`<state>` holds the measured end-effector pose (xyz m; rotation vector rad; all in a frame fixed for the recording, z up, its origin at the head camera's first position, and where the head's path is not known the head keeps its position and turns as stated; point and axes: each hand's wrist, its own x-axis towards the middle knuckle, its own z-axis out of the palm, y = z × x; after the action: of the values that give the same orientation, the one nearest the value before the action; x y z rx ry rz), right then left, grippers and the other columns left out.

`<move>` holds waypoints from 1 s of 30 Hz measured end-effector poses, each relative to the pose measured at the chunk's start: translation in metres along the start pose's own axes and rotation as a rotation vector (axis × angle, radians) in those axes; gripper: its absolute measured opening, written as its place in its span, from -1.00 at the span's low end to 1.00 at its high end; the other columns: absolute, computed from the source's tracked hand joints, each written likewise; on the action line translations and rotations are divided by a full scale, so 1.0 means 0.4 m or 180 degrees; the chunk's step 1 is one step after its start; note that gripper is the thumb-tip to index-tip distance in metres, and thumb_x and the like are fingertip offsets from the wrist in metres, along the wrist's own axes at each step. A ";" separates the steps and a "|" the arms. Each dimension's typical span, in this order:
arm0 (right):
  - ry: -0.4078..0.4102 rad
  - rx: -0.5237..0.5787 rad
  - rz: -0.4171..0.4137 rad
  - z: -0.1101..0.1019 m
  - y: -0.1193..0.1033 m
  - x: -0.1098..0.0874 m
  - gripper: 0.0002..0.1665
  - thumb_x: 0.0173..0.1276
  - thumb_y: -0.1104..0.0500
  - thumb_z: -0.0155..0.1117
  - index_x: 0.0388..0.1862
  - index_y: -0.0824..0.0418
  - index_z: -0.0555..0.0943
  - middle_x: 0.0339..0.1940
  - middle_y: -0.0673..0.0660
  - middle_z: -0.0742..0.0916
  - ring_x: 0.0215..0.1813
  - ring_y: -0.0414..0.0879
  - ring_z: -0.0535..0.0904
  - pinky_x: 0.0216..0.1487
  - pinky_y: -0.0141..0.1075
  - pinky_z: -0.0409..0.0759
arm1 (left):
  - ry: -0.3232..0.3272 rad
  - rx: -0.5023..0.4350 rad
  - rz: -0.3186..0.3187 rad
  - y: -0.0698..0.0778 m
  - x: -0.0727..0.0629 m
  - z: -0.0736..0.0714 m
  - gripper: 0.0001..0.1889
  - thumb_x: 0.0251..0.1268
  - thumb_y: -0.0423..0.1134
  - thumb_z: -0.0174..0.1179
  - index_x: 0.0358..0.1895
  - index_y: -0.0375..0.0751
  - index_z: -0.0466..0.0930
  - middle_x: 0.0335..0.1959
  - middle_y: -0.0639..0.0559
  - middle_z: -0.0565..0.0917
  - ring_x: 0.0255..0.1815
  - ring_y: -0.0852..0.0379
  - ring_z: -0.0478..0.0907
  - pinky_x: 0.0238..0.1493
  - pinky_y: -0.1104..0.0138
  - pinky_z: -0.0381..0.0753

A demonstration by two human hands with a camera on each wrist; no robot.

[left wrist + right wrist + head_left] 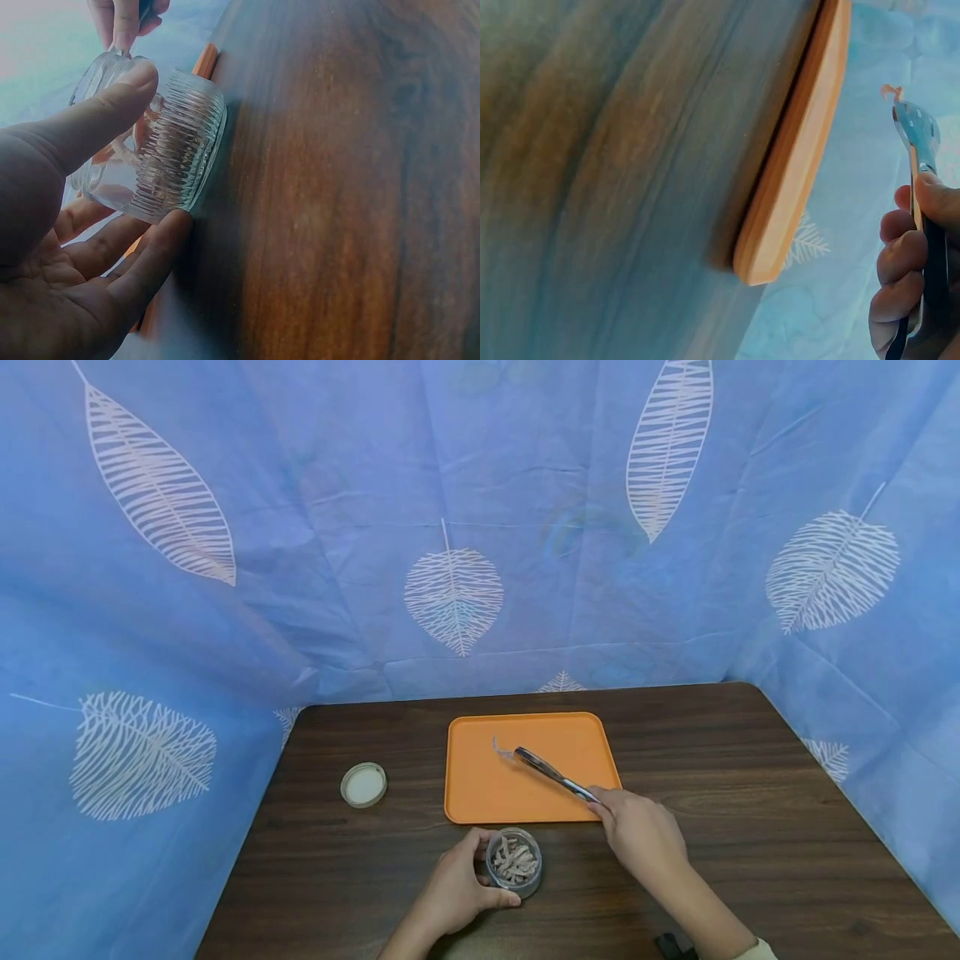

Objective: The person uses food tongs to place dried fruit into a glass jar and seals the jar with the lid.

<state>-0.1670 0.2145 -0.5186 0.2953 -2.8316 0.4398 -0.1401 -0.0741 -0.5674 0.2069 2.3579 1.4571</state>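
My left hand holds a small glass jar at the table's front middle, thumb on the near side and fingers round the far side. Several pale, thin strips lie inside the jar; ribbed glass shows low on its wall in the left wrist view. My right hand grips metal tongs pointing up and left over the orange tray. At the tips of the tongs is a thin curled strip, held above the tray.
A round lid with a pale inside lies left of the tray on the dark wooden table. Near the right forearm, a small black object sits at the front edge. Blue leaf-patterned cloth surrounds the table's back and sides.
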 end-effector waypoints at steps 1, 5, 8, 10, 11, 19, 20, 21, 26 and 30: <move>-0.0009 0.0001 -0.0002 -0.005 -0.001 -0.006 -0.72 0.52 0.08 0.47 0.11 0.12 0.85 -0.05 0.15 0.92 -0.43 -0.12 0.68 -0.54 -0.28 0.51 | 0.0000 0.0002 0.0006 0.000 0.000 0.000 -0.14 -0.07 -0.15 0.79 0.37 0.01 0.54 0.16 0.00 0.71 -0.13 0.15 0.73 -0.18 0.32 0.76; -0.0089 0.0017 0.0039 -0.026 -0.003 -0.035 -0.72 0.51 0.09 0.48 0.13 0.11 0.84 -0.02 0.15 0.91 -0.33 -0.05 0.78 -0.49 -0.27 0.58 | 0.0006 0.0032 0.0007 0.001 -0.001 0.001 -0.14 -0.07 -0.15 0.79 0.38 0.01 0.54 0.16 0.00 0.71 -0.14 0.16 0.73 -0.18 0.31 0.76; -0.0129 -0.0002 0.0057 -0.040 -0.003 -0.059 -0.70 0.49 0.09 0.49 0.14 0.10 0.84 -0.03 0.12 0.92 -0.35 -0.09 0.78 -0.55 -0.35 0.49 | 0.0016 0.0065 -0.0013 0.004 -0.001 0.001 -0.13 -0.07 -0.14 0.80 0.38 0.01 0.54 0.17 -0.01 0.71 -0.14 0.16 0.73 -0.17 0.28 0.77; -0.0140 -0.0028 0.0038 -0.050 -0.003 -0.072 -0.69 0.48 0.09 0.50 0.14 0.08 0.84 -0.05 0.09 0.92 -0.38 -0.14 0.73 -0.57 -0.38 0.40 | 0.0025 0.0085 -0.0027 0.005 0.000 0.001 -0.13 -0.08 -0.14 0.80 0.38 0.01 0.54 0.17 -0.01 0.72 -0.15 0.16 0.74 -0.16 0.26 0.77; -0.0137 -0.0041 0.0028 -0.055 -0.003 -0.079 -0.70 0.47 0.09 0.51 0.14 0.07 0.84 -0.06 0.07 0.92 -0.39 -0.16 0.71 -0.58 -0.39 0.39 | 0.0027 0.0086 -0.0034 0.006 0.000 0.001 -0.12 -0.08 -0.15 0.80 0.39 0.01 0.54 0.18 -0.01 0.72 -0.15 0.16 0.75 -0.15 0.24 0.78; -0.0225 -0.0164 0.0047 -0.096 0.011 -0.133 -0.74 0.45 0.06 0.52 0.09 -0.03 0.84 -0.46 -0.20 0.70 -0.57 -0.36 0.23 -0.60 -0.42 0.22 | 0.0039 0.0075 -0.0008 0.008 -0.001 0.004 -0.11 -0.09 -0.18 0.80 0.39 -0.01 0.53 0.18 -0.02 0.72 -0.18 0.19 0.77 -0.14 0.27 0.79; -0.0230 -0.0176 0.0042 -0.100 0.013 -0.139 -0.74 0.45 0.06 0.52 0.09 -0.03 0.84 -0.45 -0.21 0.71 -0.56 -0.37 0.23 -0.60 -0.42 0.23 | 0.0037 0.0073 0.0000 0.008 -0.001 0.005 -0.11 -0.09 -0.18 0.80 0.39 -0.02 0.53 0.18 -0.03 0.72 -0.19 0.19 0.77 -0.14 0.28 0.78; -0.0244 -0.0174 0.0041 -0.104 0.016 -0.145 -0.74 0.45 0.05 0.53 0.08 -0.03 0.84 -0.45 -0.22 0.70 -0.56 -0.39 0.22 -0.60 -0.42 0.23 | 0.0033 0.0069 0.0006 0.008 -0.001 0.005 -0.11 -0.09 -0.18 0.80 0.39 -0.02 0.53 0.18 -0.03 0.72 -0.19 0.19 0.77 -0.14 0.28 0.78; -0.0279 -0.0132 0.0006 -0.122 0.027 -0.168 -0.73 0.43 0.04 0.53 0.08 -0.04 0.84 -0.41 -0.27 0.72 -0.56 -0.43 0.20 -0.59 -0.43 0.21 | 0.0014 0.0073 -0.0010 0.007 -0.001 0.002 -0.12 -0.07 -0.17 0.80 0.38 -0.03 0.53 0.19 -0.04 0.70 -0.18 0.17 0.77 -0.14 0.27 0.78; -0.0402 -0.0080 0.0031 -0.138 0.032 -0.183 -0.71 0.44 0.03 0.53 0.11 -0.07 0.84 -0.43 -0.30 0.70 -0.57 -0.43 0.19 -0.56 -0.44 0.22 | 0.0019 0.0114 -0.0024 0.008 -0.003 0.001 -0.13 -0.07 -0.15 0.79 0.38 -0.02 0.53 0.17 -0.03 0.71 -0.11 0.15 0.75 -0.11 0.24 0.78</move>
<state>-0.0887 0.2559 -0.4922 0.3151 -2.9604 0.4005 -0.1390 -0.0725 -0.5646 0.2029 2.3882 1.4148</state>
